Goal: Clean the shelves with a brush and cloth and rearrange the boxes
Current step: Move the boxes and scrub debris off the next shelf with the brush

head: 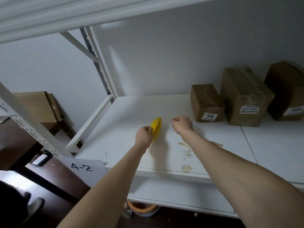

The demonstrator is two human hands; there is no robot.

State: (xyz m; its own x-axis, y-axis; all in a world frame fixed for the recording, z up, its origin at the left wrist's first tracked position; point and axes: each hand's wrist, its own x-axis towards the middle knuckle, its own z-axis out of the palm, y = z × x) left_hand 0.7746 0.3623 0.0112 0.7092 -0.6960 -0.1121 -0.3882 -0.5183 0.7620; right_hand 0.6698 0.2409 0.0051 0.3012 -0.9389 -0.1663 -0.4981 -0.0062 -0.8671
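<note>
Your left hand [144, 134] grips the yellow brush [156, 128] mid-shelf. Your right hand [182, 123] is a closed fist just beside it, seemingly empty. Sweep rightward and nearer through the scraps [186, 168], keeping clear of the boxes [207, 104] far right.

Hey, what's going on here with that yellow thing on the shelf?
A person is cleaning a white shelf. Their left hand grips a yellow brush low over the shelf surface. The right hand is curled into a fist beside it, with nothing visible in it. Pale scraps of debris lie near the front edge, not yet swept off. Three cardboard boxes stand at the back right, with no hand on them.
</note>
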